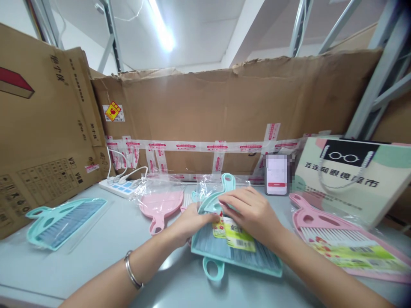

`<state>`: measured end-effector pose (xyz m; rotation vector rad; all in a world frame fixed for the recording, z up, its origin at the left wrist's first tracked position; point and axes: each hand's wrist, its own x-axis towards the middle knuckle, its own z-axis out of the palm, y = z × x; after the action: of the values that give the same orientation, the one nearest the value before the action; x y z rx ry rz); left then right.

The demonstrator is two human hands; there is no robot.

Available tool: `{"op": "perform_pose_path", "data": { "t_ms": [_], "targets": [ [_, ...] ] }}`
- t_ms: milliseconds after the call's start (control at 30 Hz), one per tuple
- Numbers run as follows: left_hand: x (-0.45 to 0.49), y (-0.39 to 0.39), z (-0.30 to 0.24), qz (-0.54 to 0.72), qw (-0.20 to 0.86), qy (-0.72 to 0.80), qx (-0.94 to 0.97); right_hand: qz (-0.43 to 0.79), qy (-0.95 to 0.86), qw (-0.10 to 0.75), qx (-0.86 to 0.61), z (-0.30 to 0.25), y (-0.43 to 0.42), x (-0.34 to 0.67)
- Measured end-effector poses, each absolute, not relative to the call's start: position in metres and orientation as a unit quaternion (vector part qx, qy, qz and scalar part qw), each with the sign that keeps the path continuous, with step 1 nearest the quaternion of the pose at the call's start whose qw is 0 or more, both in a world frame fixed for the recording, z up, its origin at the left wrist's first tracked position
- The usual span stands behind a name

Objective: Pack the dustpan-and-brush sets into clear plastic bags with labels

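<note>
A teal dustpan and brush set (237, 261) with blue-grey bristles lies tilted in front of me, one looped handle at its top and one at its bottom. A yellow-green label card (240, 237) rests on the bristles. My left hand (191, 222) grips the set's left edge, its thumb pressed by the card and its other fingers partly hidden. Closed over the upper part, my right hand (255, 209) has its fingertips beside the card; its thumb is hidden. Behind my left hand lies a pink dustpan (162, 205) in clear plastic.
A bagged teal dustpan set (67, 222) lies at left, a pink one (346, 239) with a label at right. Behind stand a power strip (118, 187), a phone (277, 174) and a paper bag (349, 179). Large cardboard boxes (208, 107) wall the grey table (128, 248).
</note>
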<state>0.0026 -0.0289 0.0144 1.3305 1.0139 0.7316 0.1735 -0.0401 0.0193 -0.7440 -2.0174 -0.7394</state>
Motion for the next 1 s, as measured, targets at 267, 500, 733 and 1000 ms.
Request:
{"op": "perform_pose_path", "data": {
  "t_ms": [267,500,733,1000],
  "targets": [
    [-0.001,-0.024,0.015,0.373,0.567,0.47,0.564,-0.255,-0.819,0.436,-0.272,0.014,-0.046,0.186],
    [-0.004,-0.019,0.018,0.449,0.579,0.465,0.497,0.034,-0.696,0.513,-0.502,-0.002,-0.039,0.19],
    [-0.003,-0.019,0.016,0.493,0.575,0.447,0.476,0.312,-0.547,0.513,-0.583,-0.015,-0.026,0.189],
    [-0.003,-0.016,0.011,0.505,0.587,0.459,0.436,0.481,-0.475,0.536,-0.505,-0.002,-0.029,0.19]
  ]
}}
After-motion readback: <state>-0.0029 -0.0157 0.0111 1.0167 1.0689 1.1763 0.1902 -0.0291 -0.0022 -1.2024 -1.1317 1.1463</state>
